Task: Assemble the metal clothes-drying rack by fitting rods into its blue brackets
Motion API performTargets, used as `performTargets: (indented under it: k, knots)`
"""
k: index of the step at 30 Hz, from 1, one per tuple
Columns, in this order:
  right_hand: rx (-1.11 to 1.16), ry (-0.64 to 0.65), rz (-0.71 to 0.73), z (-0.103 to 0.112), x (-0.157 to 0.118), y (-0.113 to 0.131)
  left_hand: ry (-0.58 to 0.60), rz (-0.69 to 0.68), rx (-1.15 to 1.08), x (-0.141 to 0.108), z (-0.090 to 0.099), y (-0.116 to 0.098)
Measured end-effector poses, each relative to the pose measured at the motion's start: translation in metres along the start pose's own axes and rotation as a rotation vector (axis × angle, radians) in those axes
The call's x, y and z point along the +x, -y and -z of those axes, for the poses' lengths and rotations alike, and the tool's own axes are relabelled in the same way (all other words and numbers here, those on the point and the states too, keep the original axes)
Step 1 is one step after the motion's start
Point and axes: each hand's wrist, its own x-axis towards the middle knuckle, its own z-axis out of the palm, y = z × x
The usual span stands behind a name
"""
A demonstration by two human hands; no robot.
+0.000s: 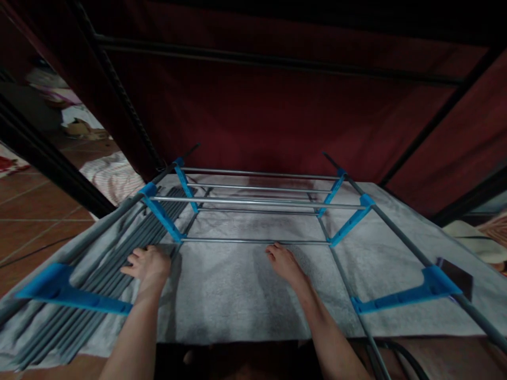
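My left hand [148, 262] lies over a bundle of loose grey tubes [119, 258], its fingers spread and touching them; no tube is clearly gripped. My right hand [283, 260] hovers low over the grey cloth, fingers curled together, with nothing visible in it. Its fingertips are close to the lower front crossbar [237, 240] of a rack frame; I cannot tell whether they touch. Blue plastic brackets [162, 216] join the frame's grey tubes and crossbars. Near my left forearm is another blue bracket [79, 295], and a matching bracket [404, 295] sits at the right.
A dark red cabinet [253, 116] with black framing stands behind the rack. Grey cloth [222, 295] covers the work surface. A small dark object [457, 277] lies behind the right long tube. Striped fabric [114, 177] and tiled floor [35, 211] are at the left.
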Motion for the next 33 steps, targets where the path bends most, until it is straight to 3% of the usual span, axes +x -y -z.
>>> performTargets:
  k: [5, 8, 14, 21, 28, 33]
  knots:
    - [-0.07, -0.012, -0.04, 0.0, 0.002, 0.009, -0.062, -0.058, 0.033, -0.004, -0.001, -0.007]
    - [-0.093, 0.001, -0.055, 0.0, 0.003, 0.013, -0.014, -0.069, 0.064, -0.001, -0.002, -0.009]
    - [-0.093, -0.003, -0.037, 0.002, 0.003, 0.012, 0.104, 0.032, 0.027, 0.006, 0.001, -0.01]
    - [-0.095, -0.01, -0.031, 0.0, 0.004, 0.01, -0.056, -0.053, 0.019, -0.001, 0.01, -0.02]
    - [-0.075, 0.017, -0.04, 0.002, 0.005, 0.009, -0.086, -0.046, -0.024, -0.003, 0.022, -0.031]
    - [-0.071, 0.024, -0.048, 0.003, 0.005, 0.01, -0.098, -0.065, -0.143, -0.001, 0.042, -0.038]
